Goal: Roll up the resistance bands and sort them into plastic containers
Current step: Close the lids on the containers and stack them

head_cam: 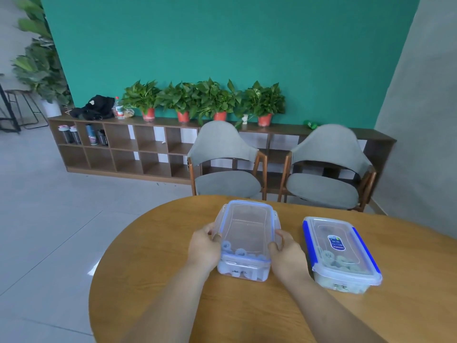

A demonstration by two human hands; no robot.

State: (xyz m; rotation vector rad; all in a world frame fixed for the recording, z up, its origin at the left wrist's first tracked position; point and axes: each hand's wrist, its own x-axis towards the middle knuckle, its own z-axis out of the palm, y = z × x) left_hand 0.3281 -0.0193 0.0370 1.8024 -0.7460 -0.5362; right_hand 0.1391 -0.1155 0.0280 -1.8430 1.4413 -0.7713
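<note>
1. The left hand (204, 248) and right hand (286, 253) curl their fingers (209, 230) round the clear container (243, 271) at mid-surface (153, 280). Its latches (276, 215) look unclipped, so the lid (247, 219) could lift off.
2. The rolled bands (239, 252) at its near end might then spill and unroll.

My left hand (204, 246) and right hand (286, 253) grip the long sides of a clear lidded plastic container (247, 219), pale rolled bands (239, 252) inside between them; right of my grip sits a blue-latched clear container (343, 253).
</note>
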